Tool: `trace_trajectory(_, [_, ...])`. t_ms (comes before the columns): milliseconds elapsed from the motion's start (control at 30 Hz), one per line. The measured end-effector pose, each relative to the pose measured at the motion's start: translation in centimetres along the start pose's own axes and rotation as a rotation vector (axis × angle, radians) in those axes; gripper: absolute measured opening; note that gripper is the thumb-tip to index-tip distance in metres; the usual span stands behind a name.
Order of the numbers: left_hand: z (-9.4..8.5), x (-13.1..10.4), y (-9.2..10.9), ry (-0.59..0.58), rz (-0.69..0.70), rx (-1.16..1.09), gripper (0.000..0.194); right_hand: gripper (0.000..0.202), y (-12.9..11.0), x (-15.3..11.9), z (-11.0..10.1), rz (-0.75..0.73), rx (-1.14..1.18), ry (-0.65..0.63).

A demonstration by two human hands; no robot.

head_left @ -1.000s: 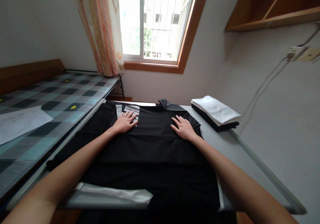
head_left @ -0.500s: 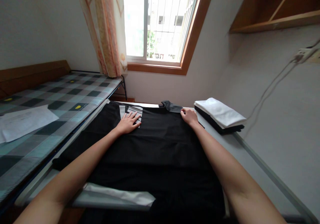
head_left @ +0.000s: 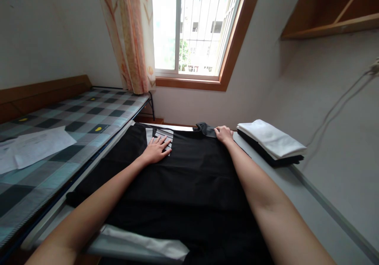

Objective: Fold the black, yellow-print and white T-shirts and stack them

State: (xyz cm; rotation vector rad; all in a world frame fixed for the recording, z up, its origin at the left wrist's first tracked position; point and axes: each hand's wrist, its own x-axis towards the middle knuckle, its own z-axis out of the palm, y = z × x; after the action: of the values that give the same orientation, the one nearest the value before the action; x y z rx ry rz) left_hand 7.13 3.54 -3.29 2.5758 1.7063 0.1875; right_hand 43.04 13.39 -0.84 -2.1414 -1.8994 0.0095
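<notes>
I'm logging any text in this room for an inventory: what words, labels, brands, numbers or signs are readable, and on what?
No text is readable.
Papers on the mattress: faint print, too small and blurred.
Yellow mark on the mattress: what may be lettering beside it, too small.
Garment: pale stripes, no visible words.

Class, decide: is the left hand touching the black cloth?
Touching. The head view shows the left hand lying flat on the black cloth, fingers spread across its striped patch.
</notes>
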Motion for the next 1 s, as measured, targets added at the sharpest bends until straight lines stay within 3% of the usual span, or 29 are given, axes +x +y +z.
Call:
trace_trajectory(300, [-0.1,0.0,0.1,0.003,0.002,-0.001,0.066,0.053,0.3,1.4,1.1,0.150,0.099,-0.081])
trace_trajectory(633, [0.3,0.1,-0.1,0.041,-0.003,-0.022,0.063,0.038,0.4,1.8,0.7,0.266,0.301,0.089])
trace_trajectory(733, [0.3,0.1,-0.1,0.048,-0.004,-0.028,0.062,0.036,0.9,0.9,-0.2,0.191,0.466,0.264])
trace_trajectory(833, [0.2,0.0,-0.1,0.048,-0.001,-0.033,0.062,0.030,1.5,-0.7,-1.1,0.020,0.680,0.403])
trace_trajectory(1000, [0.0,0.0,0.1,0.038,-0.004,-0.033,0.062,0.034,2.3,-4.5,-3.1,-0.321,0.770,0.282])
